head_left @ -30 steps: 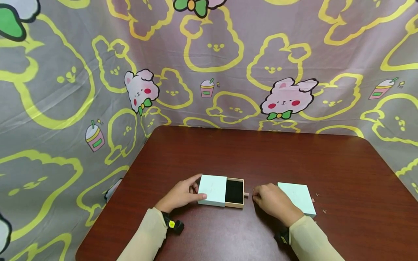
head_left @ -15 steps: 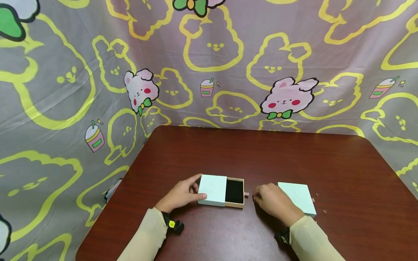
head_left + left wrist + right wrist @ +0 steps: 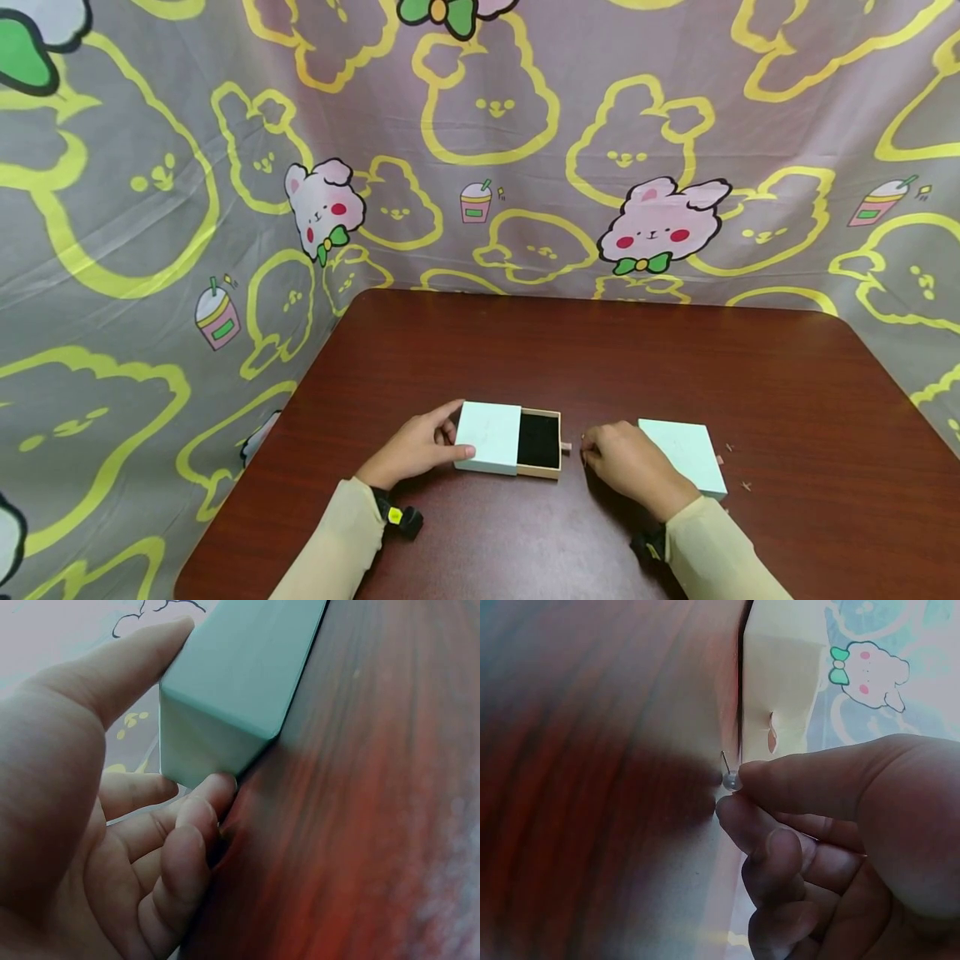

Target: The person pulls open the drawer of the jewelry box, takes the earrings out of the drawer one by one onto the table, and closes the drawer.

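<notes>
My left hand grips the left end of a pale mint jewellery box, thumb on the near side and index finger at the far corner. Its tan drawer sticks out to the right, showing a black pad and a small pink ribbon pull. Just right of that pull is my right hand. Between thumb and index finger it pinches a pearl stud earring, its thin post pointing away from the fingertips, close over the table in the right wrist view.
A second mint box lies closed beneath and beyond my right wrist, partly covered by the hand. Right of it lie small brownish X-shaped pieces. The dark red table meets a patterned curtain at the back and left.
</notes>
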{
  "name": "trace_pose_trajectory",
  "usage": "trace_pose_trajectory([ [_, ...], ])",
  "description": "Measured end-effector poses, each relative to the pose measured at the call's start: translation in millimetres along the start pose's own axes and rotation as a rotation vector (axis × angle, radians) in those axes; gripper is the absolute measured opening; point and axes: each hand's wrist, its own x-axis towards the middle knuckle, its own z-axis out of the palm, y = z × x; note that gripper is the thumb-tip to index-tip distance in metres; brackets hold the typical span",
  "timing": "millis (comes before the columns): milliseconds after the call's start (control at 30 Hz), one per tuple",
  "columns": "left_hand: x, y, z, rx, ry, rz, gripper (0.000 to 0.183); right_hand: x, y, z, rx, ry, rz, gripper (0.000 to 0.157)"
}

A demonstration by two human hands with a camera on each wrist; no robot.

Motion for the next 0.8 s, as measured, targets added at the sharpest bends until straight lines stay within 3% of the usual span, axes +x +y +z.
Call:
trace_pose_trajectory([
  [800,1.1,-2.0,1.0,0.018,0.003,-0.008,0.088,1.6,2.4,-6.0,0.022,0.047,0.012,0.01],
])
